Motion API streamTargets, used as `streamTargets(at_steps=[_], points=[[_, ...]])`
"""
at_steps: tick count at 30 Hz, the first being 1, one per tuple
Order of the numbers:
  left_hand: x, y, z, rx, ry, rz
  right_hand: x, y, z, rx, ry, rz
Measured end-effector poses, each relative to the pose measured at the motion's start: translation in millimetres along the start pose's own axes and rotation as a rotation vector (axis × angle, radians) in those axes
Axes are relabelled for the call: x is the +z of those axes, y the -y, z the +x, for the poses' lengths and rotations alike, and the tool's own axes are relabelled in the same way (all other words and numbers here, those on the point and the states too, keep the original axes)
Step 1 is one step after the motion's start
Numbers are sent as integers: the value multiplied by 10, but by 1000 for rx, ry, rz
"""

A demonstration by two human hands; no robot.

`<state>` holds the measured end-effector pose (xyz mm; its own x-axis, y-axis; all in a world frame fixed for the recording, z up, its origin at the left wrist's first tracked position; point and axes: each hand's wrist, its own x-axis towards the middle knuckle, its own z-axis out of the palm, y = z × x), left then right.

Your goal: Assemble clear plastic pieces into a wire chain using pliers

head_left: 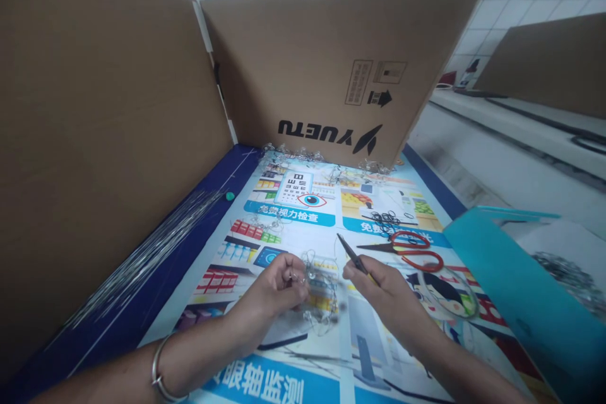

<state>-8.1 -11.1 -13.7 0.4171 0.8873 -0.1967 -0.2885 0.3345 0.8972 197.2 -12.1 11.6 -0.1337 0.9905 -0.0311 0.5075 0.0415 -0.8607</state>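
My left hand [284,281] pinches a thin, bent wire piece [312,274], which trails down in loops over the printed sheet beside the fingers. Its exact form is too fine to make out. In my right hand [386,290] is a pair of pliers [353,254] with dark narrow jaws and a yellow and black handle. The jaws point up and left, apart from the wire. Just beyond the right hand lie scissors [421,251] with orange-red handles, close to a small heap of dark wire rings [386,219].
Cardboard panels [303,63] stand at the back and left. Long straight wires [156,249] lie along the left. Curled wire pieces [303,154] line the back panel's foot. At right, a teal box [502,284] holds coiled wire [568,278]. A clear round ring [473,303] lies near it.
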Motion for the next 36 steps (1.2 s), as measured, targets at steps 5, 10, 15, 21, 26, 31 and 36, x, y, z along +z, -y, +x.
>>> streamTargets(at_steps=[5, 10, 15, 21, 26, 31, 36], points=[[27, -16, -8, 2, -22, 8, 103, 206, -263, -21, 141, -15], [32, -11, -14, 1, -22, -4, 162, 161, -260, 13, 144, -6], [23, -15, -15, 9, -9, -35, 106, -20, -135, 47, 94, -14], [-23, 2, 4, -37, 21, -85, 83, -180, -115, 24, 88, -15], [-43, 24, 12, -22, 73, -128, 90, -228, -100, 17, 89, -28], [-45, 41, 19, -10, 96, -127, 91, -245, -108, -117, 48, -262], [-50, 51, 16, -13, 124, -120, 60, -291, -123, -292, 13, -457]])
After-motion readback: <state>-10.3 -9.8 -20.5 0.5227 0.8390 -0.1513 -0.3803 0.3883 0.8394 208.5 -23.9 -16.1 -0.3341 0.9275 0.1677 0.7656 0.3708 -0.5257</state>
